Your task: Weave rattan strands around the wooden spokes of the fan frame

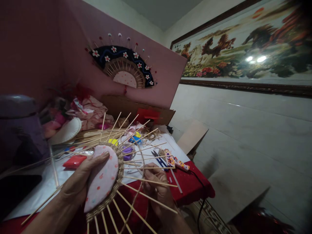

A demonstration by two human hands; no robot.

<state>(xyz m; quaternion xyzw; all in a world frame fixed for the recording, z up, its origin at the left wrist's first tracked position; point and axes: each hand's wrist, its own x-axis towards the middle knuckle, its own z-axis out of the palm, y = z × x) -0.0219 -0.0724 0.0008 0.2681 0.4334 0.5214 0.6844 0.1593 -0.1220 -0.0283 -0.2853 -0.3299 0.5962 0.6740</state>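
Observation:
My left hand (77,178) grips a half-finished fan by its half-round base (104,178), covered in pale cloth with small red prints. Its thumb lies flat on the cloth; the other fingers are hidden behind. A woven twine band (120,169) runs around the curved edge, and thin wooden sticks (152,178) spread outward from it. On the right, my right hand (157,187) is closed at a loose length of twine (133,204) that passes among the sticks partway along them. Its fingertips are partly behind the sticks.
Thread snips (159,161) and a flower-patterned glue gun (177,162) lie on the red-covered table (198,183). Behind the fan are a bundle of sticks (87,138), a purple clay tub (128,152) and a red packet (74,161). A decorated fan (125,66) stands against the pink panel.

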